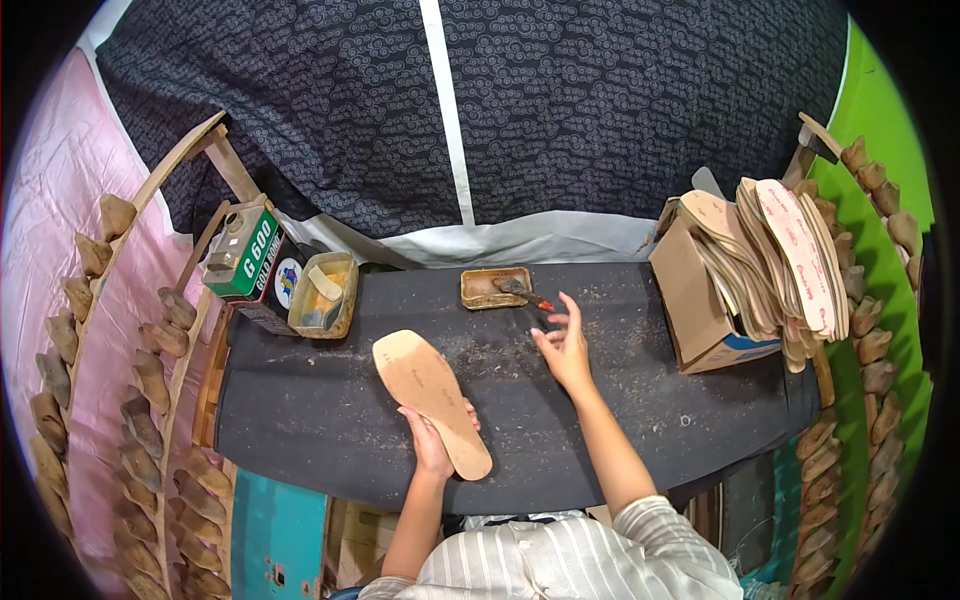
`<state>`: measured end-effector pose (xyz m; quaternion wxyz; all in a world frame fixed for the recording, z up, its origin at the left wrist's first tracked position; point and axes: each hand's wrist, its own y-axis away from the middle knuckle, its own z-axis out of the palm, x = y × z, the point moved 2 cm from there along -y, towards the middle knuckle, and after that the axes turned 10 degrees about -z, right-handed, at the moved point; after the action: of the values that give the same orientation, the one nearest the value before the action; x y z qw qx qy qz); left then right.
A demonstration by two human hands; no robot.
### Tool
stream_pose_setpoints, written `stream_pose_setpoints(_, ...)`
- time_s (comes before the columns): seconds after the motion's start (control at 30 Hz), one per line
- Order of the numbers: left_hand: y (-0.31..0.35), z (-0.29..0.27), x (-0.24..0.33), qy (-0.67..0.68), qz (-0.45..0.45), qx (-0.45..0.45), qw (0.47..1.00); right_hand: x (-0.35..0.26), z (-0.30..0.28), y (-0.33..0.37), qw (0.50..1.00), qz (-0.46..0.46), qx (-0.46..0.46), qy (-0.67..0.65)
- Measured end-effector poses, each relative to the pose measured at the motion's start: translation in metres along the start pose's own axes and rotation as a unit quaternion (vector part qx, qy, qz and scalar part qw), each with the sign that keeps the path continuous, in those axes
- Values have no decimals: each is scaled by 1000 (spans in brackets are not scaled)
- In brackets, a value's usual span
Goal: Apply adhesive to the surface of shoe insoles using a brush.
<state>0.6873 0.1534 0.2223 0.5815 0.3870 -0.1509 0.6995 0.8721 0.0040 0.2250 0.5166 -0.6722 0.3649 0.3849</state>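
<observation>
My left hand [432, 442] grips a tan shoe insole [428, 395] near its heel end, with the wider toe end pointing away to the far left. A darker, damp-looking patch shows near the toe. My right hand [566, 350] is raised over the table with its fingers apart and nothing in them. Just beyond those fingertips, a brush [525, 293] with a red-tipped handle leans out over the edge of a small rectangular tray [480, 303]. Brownish residue coats the tray.
A green and black metal can [243, 262] stands at the far left, beside a plastic tub [345, 318] holding scrapers. To the right, a cardboard box [690, 290] is packed with insoles [790, 255]. Racks of shoe lasts [145, 380] line both sides. Scraps litter the dark table [320, 420].
</observation>
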Motion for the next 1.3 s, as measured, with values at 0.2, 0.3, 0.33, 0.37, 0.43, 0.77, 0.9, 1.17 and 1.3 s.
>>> stream_pose_setpoints(0.2,7,-17,3,-25,-47,-48,997,8,21,-29,993,-110,-4,42)
stream_pose_setpoints(0.3,14,-21,8,-28,-64,-54,996,-13,24,-37,984,-154,-12,94)
stream_pose_setpoints(0.33,13,-21,10,-38,-65,-59,995,-16,24,-40,983,-154,-12,95)
stream_pose_setpoints(0.37,13,-21,12,-49,-67,-64,995,-19,24,-42,973,-191,-30,125)
stream_pose_setpoints(0.43,13,-21,15,-52,-65,-64,994,-30,27,-45,951,-260,-53,160)
stream_pose_setpoints(0.77,19,-15,33,-82,-53,-88,991,-47,29,-40,934,-306,-7,187)
stream_pose_setpoints(0.9,17,-13,36,-73,-51,-95,991,-71,17,-38,928,-336,33,155)
stream_pose_setpoints(1.17,12,-9,33,-122,-68,-99,985,-181,12,5,893,-449,-30,0)
stream_pose_setpoints(1.3,10,2,31,-135,-55,-116,982,-193,19,16,861,-504,-70,-25)
